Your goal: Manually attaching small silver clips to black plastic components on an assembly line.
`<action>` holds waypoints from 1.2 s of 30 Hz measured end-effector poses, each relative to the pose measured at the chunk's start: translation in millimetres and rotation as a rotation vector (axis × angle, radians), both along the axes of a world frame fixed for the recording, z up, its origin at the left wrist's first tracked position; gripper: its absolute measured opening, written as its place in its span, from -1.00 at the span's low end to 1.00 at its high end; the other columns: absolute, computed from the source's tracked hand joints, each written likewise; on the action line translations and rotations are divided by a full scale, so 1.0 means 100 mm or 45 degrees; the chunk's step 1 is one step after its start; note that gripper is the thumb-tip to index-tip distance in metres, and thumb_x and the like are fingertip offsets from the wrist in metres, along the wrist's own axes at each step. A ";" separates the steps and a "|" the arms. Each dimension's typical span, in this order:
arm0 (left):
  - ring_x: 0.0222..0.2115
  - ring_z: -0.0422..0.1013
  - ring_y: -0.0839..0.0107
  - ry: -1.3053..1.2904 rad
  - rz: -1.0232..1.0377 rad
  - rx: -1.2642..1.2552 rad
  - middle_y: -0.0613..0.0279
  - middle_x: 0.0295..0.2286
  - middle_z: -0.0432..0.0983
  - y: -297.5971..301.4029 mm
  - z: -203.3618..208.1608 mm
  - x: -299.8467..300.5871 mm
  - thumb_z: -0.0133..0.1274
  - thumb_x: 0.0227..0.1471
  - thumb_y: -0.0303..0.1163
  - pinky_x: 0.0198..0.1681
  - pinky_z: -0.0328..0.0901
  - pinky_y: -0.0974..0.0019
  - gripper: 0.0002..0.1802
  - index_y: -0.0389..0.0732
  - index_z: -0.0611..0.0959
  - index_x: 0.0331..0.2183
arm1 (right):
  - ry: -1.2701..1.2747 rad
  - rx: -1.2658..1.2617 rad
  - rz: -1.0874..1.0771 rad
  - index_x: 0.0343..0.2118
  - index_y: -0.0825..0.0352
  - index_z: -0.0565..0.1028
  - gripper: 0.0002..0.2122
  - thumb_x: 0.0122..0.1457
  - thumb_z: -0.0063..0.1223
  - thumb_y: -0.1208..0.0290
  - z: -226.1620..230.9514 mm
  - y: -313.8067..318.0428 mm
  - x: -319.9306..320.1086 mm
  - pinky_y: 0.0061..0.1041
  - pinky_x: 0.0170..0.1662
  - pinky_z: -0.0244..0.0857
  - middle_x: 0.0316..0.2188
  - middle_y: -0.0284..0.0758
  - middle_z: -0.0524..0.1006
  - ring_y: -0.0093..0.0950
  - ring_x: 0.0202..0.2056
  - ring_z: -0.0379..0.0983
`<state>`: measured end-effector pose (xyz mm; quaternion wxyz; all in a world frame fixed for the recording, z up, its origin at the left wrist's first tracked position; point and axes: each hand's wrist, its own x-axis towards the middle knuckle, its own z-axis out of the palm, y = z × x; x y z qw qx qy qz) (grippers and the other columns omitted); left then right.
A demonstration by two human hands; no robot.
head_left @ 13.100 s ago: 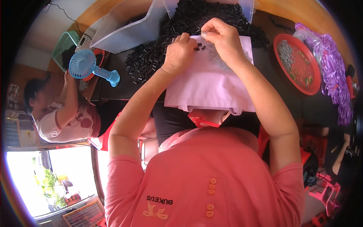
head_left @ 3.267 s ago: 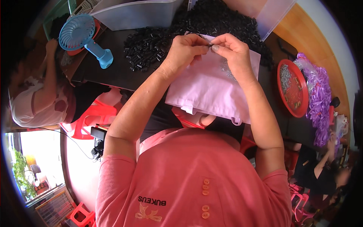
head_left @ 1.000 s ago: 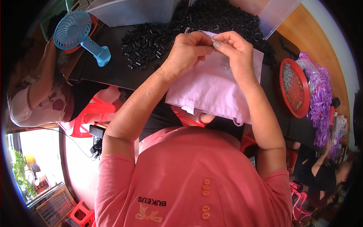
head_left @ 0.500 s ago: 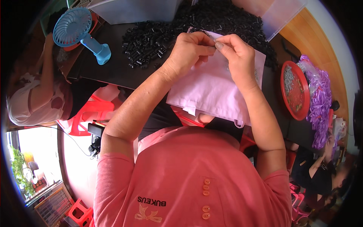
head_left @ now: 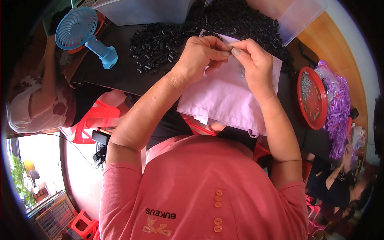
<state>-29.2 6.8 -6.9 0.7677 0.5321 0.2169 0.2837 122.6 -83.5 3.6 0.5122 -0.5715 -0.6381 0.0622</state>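
One small dark piece [head_left: 231, 51], I saw, was pinched between the fingertips of the left hand [head_left: 200, 56] and right hand [head_left: 259, 67], thumbs and forefingers drawn nearly together, above a pink cloth bag [head_left: 224, 95] overhanging the counter [head_left: 126, 82], black tubes [head_left: 156, 48] heaped just beyond.
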 end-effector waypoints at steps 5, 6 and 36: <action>-0.67 0.35 0.58 0.039 0.028 0.060 0.19 -0.55 0.52 -0.01 0.02 0.03 0.11 0.00 -0.59 -0.71 0.09 0.53 -0.92 -0.38 0.60 -0.37 | -0.317 0.173 -0.080 -0.36 0.40 0.50 -0.93 0.07 0.10 0.63 -0.02 0.03 -0.01 -0.56 -0.37 0.35 -0.49 -0.28 0.54 -0.46 -0.46 0.50; -0.67 0.35 0.58 0.048 0.047 0.092 0.19 -0.55 0.52 -0.01 0.02 0.03 0.11 -0.01 -0.59 -0.71 0.09 0.53 -0.92 -0.38 0.60 -0.38 | -0.426 0.252 -0.091 -0.35 0.40 0.50 -0.92 0.07 0.09 0.63 -0.03 0.04 -0.02 -0.55 -0.37 0.35 -0.48 -0.28 0.54 -0.45 -0.45 0.50; -0.47 0.46 0.39 -0.011 -0.069 -0.105 0.16 -0.44 0.53 0.04 -0.02 0.03 0.04 0.10 -0.50 -0.41 0.36 0.34 -0.86 -0.37 0.60 -0.32 | -0.567 0.378 -0.312 -0.36 0.28 0.41 -0.71 -0.23 0.18 0.52 -0.16 0.07 -0.13 -0.33 -0.39 0.30 -0.47 -0.32 0.43 -0.30 -0.46 0.43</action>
